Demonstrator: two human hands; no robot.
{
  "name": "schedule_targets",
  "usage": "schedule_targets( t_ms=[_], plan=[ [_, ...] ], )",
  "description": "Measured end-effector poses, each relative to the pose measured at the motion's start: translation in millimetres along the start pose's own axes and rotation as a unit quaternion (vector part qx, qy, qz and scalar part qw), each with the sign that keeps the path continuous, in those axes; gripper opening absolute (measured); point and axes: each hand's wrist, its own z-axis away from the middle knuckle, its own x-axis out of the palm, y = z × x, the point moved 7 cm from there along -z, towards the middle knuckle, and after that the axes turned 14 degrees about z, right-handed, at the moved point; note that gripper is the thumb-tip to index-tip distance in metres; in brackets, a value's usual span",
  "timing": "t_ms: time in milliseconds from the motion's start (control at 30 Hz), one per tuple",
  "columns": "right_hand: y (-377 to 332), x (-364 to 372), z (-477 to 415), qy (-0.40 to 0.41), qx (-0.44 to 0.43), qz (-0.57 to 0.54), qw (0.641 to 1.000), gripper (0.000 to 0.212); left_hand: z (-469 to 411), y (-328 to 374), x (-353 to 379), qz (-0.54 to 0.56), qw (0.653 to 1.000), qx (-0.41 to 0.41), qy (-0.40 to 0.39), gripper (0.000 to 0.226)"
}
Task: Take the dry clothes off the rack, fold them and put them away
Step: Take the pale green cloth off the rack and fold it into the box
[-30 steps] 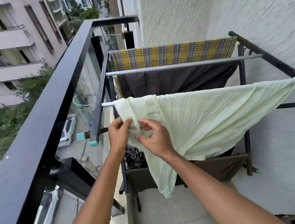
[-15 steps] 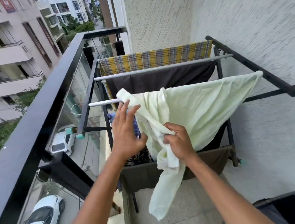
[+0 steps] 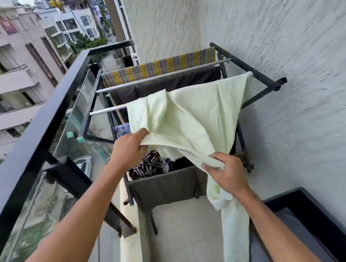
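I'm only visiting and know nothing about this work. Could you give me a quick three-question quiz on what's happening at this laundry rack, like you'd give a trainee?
1. True or false: the pale green cloth is completely off the rack.
2. The right hand has its grip on that cloth: A) above the left hand; B) below the left hand; C) nowhere.
3. What pattern is on the cloth at the rack's far end?
Key: 1 false, its top lies over a white rail; 2 B; 3 yellow checks.
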Motion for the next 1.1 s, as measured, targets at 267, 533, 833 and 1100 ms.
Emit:
schedule_targets(
  t_ms=[267,533,833,1100],
  plan=[
    [26,-14,93,0.13,0.168,-0.001,0.977,0.023,154,39,51,0.225,0.917,-0.238,-0.229,0.03],
    [19,3,208,0.067,0.283,-0.12,0.949,0.021,277,85,73,0.395,0.783,-0.352,-0.327,0.034],
    [-51,-59,285,0.081,0.088,0.182,0.976,0.026,308,120,-25,0.127,0.974,-0.187,0.003,0.016],
    [-82,-100,302,0.035,0.128,0.322,0.937,0.03,363,147,-49,0.071,0.972,-0.194,0.113,0.017]
  ],
)
